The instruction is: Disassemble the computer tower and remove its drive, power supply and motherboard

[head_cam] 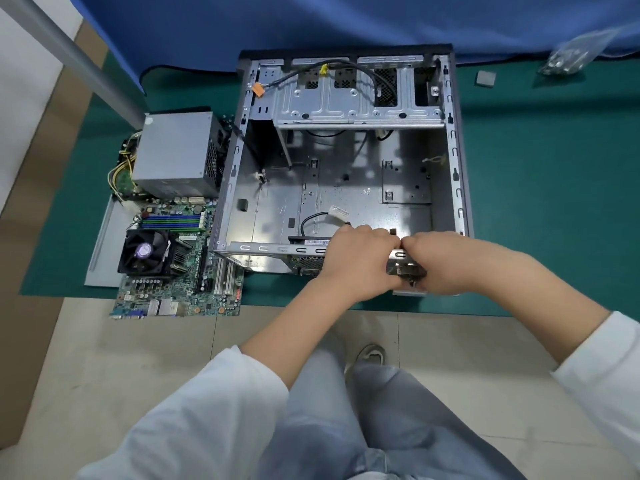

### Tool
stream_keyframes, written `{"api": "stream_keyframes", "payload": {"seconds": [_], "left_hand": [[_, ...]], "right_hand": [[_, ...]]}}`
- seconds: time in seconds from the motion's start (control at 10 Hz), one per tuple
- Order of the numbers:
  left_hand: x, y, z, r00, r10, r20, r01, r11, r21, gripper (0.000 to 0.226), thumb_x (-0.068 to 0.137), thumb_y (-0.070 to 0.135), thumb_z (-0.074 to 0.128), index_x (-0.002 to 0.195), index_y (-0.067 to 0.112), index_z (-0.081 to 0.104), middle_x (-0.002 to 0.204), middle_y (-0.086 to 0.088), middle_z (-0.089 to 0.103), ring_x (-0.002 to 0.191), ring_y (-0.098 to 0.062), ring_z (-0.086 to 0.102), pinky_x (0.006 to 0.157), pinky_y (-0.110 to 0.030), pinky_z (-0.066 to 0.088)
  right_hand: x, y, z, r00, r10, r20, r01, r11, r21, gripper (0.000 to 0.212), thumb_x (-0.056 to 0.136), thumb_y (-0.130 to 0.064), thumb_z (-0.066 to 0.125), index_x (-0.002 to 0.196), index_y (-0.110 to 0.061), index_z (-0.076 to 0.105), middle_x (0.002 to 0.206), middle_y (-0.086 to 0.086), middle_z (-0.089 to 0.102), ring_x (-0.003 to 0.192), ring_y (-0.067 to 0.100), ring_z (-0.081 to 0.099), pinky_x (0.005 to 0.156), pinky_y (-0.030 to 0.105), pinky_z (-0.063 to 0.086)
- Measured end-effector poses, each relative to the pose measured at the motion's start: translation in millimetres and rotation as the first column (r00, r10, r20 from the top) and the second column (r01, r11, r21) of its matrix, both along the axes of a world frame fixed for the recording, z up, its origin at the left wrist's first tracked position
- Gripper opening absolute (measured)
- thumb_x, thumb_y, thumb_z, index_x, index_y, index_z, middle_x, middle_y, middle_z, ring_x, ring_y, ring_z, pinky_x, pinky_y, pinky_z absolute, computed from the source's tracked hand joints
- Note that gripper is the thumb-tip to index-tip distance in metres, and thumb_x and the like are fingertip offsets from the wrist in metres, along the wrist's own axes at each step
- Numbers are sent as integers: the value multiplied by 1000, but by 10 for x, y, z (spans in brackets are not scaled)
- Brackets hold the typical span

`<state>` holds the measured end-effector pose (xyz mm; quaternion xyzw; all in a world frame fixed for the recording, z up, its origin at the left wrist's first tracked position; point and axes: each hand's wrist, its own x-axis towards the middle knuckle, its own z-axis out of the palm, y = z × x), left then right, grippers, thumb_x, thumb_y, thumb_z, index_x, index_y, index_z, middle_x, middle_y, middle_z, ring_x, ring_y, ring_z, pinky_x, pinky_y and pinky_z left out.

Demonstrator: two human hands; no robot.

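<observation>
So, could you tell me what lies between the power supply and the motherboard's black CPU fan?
In the head view, the blue and green memory sticks on the motherboard lie between the power supply and the CPU fan.

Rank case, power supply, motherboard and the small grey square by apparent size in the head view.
1. Computer case
2. Motherboard, though partly under the power supply
3. Power supply, close to the motherboard in size
4. Small grey square, far back on the mat
</observation>
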<state>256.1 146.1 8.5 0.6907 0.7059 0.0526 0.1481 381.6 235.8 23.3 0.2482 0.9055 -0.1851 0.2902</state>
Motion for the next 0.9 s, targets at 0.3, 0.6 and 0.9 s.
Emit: {"api": "stream_keyframes", "payload": {"seconds": [0.3, 0.6, 0.9], "left_hand": [[-80, -57, 9, 997, -68, 21, 68, 997, -29, 48, 76, 56, 63, 108, 21, 58, 104, 5, 60, 101, -18, 52, 80, -31, 34], [-1170, -533, 112, 970, 236, -57, -239, 969, -59, 53, 97, 50, 15, 77, 20, 53, 69, 8, 53, 69, -16, 53, 58, -30, 41], [-1230, -669, 64, 963, 202, -179, -211, 977, -32, 45, 101, 37, 18, 69, 22, 46, 60, 7, 47, 51, -14, 46, 45, -25, 27]], "right_hand": [[31, -54, -12, 994, 73, -84, -61, 990, 129, 36, 80, -40, 61, 90, -21, 33, 77, -8, 37, 76, 18, 45, 66, 28, 31], [-181, -97, 128, 897, -350, -270, 264, 914, -307, 30, 95, -49, 42, 93, -22, 53, 92, -7, 49, 84, 12, 50, 71, 28, 38], [-249, -211, 256, 737, -618, -274, 494, 769, -407, 19, 96, -34, 50, 83, -24, 60, 80, -4, 63, 69, 15, 57, 62, 28, 44]]}}
